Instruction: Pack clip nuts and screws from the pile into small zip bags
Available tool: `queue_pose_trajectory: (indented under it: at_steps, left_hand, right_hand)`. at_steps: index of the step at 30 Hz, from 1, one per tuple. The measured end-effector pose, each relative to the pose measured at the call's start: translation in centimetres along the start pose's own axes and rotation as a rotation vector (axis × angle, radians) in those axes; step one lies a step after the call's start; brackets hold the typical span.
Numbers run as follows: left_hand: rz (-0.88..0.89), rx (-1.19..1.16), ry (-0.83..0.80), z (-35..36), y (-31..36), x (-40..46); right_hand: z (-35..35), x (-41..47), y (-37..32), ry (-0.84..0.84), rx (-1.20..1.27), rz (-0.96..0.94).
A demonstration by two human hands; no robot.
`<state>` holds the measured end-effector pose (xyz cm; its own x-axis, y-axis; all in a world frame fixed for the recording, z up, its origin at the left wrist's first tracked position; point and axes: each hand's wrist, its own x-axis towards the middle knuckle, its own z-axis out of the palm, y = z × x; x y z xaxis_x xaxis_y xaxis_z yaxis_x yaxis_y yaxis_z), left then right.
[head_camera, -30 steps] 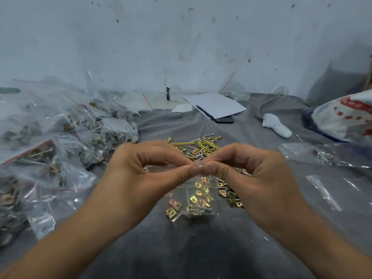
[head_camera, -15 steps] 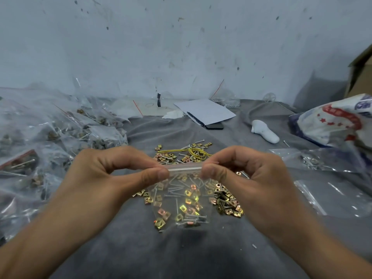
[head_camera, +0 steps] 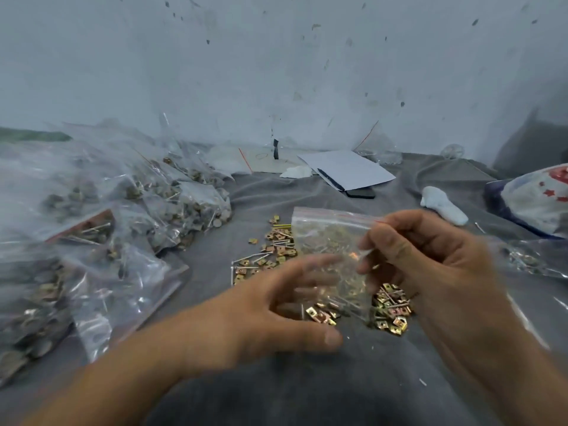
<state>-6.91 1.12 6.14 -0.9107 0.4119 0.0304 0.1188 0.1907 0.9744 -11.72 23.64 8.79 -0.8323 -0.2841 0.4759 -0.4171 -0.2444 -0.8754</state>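
A small clear zip bag (head_camera: 325, 241) with a red strip along its top holds clip nuts and screws; it hangs blurred above the grey cloth. My right hand (head_camera: 430, 259) pinches the bag at its right edge between thumb and fingers. My left hand (head_camera: 276, 315) is off the bag, fingers spread and relaxed just below and left of it. The loose pile of gold clip nuts and screws (head_camera: 390, 312) lies on the cloth under and behind the bag, partly hidden by it and by my hands.
A big heap of filled zip bags (head_camera: 101, 229) covers the left side. Empty clear bags (head_camera: 534, 259) lie at the right, near a printed plastic sack (head_camera: 541, 201). At the back are white paper (head_camera: 347, 169), a dark phone (head_camera: 361, 193) and a white object (head_camera: 442, 204).
Both hands were pinching the bag's zip strip and sliding apart along it. Now my left hand has let go and dropped lower, and my right hand alone has lifted the bag up.
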Motion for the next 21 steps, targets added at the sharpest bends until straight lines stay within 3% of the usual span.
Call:
queue_pose_trajectory:
  at_steps: [4, 8, 10, 17, 19, 21]
  left_hand:
    - [-0.026, -0.003, 0.238, 1.1, -0.8, 1.0]
    - [-0.122, -0.248, 0.175, 0.3, -0.1, 0.3]
    - [-0.155, -0.304, 0.235, -0.8, 0.1, -0.2]
    - [-0.09, -0.497, 0.905, -9.8, 2.5, -2.6]
    - [-0.176, -0.144, 1.119, -12.5, 2.4, -4.4]
    - [-0.329, 0.495, 1.334, -13.3, 2.6, -6.3]
  right_hand:
    - [0.3, -0.1, 0.4, 0.019, 0.2, 0.047]
    - [-0.1, 0.4, 0.9, 0.048, 0.227, 0.058]
    - [-0.2, 0.6, 1.1, 0.035, 0.218, 0.085]
    - [-2.6, 0.9, 0.9, 0.125, 0.061, 0.077]
    - [-3.6, 1.2, 0.4, 0.159, 0.022, 0.041]
    - [-4.3, 2.1, -0.6, 0.222, -0.009, 0.032]
